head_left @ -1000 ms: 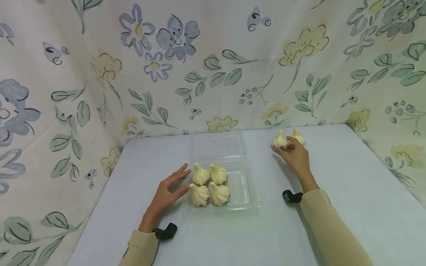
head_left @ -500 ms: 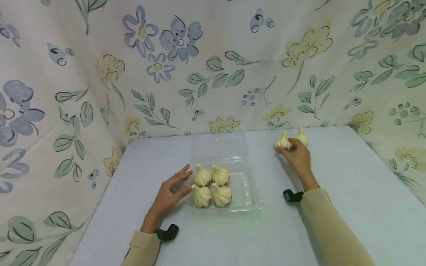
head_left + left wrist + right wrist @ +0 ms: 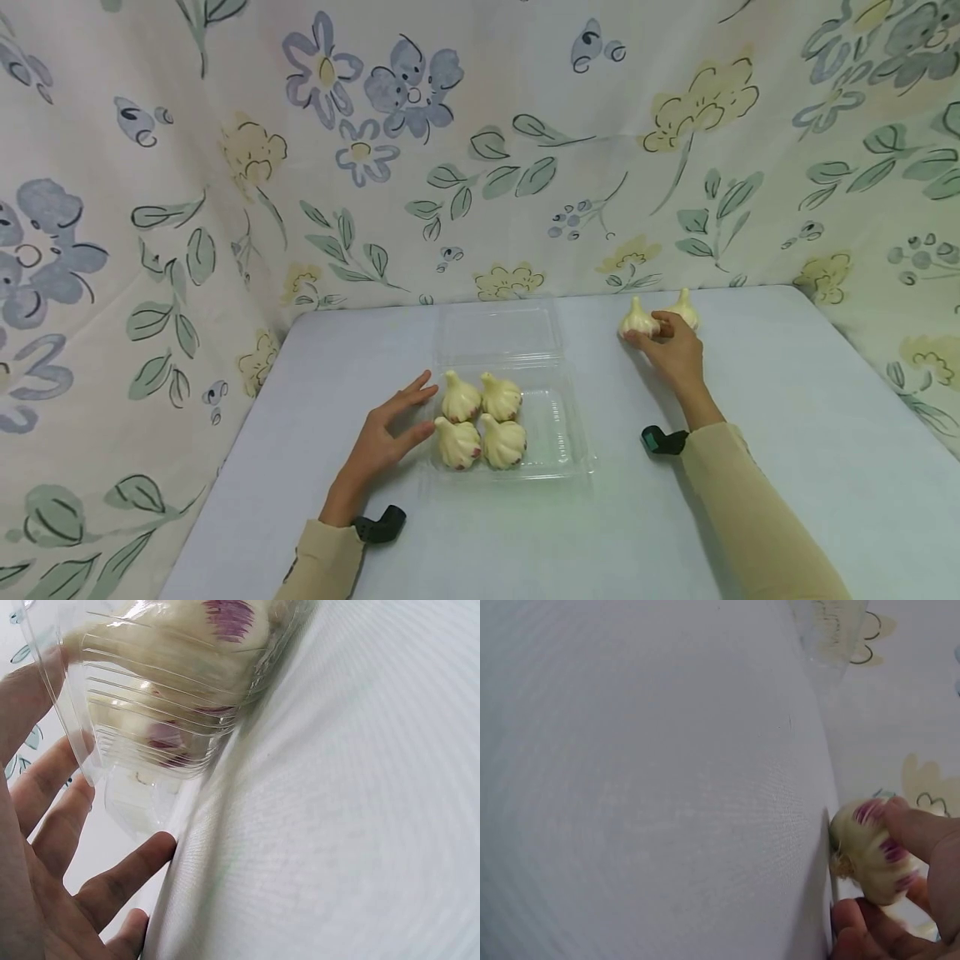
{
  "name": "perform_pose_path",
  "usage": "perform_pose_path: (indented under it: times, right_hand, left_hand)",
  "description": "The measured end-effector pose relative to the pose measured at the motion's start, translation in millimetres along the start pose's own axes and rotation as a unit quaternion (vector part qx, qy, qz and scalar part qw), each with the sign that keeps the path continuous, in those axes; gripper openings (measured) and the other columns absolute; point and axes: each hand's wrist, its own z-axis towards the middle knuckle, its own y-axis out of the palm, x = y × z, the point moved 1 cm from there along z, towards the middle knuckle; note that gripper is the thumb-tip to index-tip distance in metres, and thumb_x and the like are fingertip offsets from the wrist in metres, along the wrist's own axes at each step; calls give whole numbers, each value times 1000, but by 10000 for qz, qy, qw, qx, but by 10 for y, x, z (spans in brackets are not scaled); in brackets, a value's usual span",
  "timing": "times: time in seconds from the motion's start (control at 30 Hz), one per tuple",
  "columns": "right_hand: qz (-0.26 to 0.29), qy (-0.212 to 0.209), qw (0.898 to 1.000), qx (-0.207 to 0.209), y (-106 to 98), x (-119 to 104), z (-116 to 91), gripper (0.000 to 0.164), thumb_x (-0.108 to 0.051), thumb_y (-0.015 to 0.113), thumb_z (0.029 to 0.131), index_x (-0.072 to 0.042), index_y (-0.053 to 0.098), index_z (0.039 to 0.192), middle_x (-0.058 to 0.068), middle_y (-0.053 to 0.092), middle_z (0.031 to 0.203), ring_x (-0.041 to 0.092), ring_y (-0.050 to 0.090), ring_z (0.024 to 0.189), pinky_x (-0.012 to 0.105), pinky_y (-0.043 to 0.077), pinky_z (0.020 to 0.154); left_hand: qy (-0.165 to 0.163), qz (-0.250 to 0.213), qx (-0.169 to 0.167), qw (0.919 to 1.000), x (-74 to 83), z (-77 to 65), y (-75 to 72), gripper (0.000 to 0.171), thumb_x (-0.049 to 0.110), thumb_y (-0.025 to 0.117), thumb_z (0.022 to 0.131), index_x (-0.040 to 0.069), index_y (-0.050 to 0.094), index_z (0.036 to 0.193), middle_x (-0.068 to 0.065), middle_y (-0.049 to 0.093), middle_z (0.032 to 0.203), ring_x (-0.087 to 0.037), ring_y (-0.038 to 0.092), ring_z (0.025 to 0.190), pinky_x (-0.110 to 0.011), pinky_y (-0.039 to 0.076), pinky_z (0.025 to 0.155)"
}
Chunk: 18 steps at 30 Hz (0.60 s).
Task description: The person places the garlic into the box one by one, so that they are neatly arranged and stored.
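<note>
A clear plastic clamshell box (image 3: 551, 425) lies with its lid (image 3: 498, 333) folded back. Several garlic bulbs (image 3: 504, 442) fill its left and middle parts, in two rows. Beside its left wall is my left hand (image 3: 386, 429), fingers spread and fairly straight; in the left wrist view some fingertips (image 3: 86, 742) touch the rim. At the back right of the table, my right hand (image 3: 675, 350) pinches another garlic bulb (image 3: 637, 321) between thumb and fingers. The right wrist view shows that bulb (image 3: 874, 851) low at the table surface. One more bulb (image 3: 684, 310) stands just behind the hand, partly hidden.
The white table (image 3: 615, 533) ends at the back against a floral curtain (image 3: 480, 183), which also hangs along both sides. Each wrist carries a small black camera (image 3: 381, 525). In the box, the right-hand part of the floor shows bare plastic.
The head view has shifted slightly, so the scene sits a little farther right. Both hands keep nearly the same places, the right one still at the same garlic bulb.
</note>
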Motion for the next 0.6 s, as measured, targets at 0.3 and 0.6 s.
perform_pose_path:
  times: [0.3, 0.6]
  right_hand:
    - [-114, -305, 9993, -164, -51, 33, 19, 66, -34, 74, 93, -2, 52, 146, 30, 61, 136, 43, 59, 124, 33, 44, 87]
    - [-169, -445, 9988, -76, -67, 34, -1, 62, -34, 75, 93, -3, 55, 143, 29, 61, 137, 38, 62, 112, 23, 44, 75]
  left_hand:
    - [23, -39, 20, 10000, 10, 0, 7, 54, 14, 74, 92, 19, 60, 144, -3, 43, 162, -24, 39, 152, -68, 21, 121]
    - [31, -32, 7, 10000, 13, -1, 0, 54, 13, 74, 93, 20, 60, 144, -4, 43, 162, -26, 38, 152, -68, 20, 121]
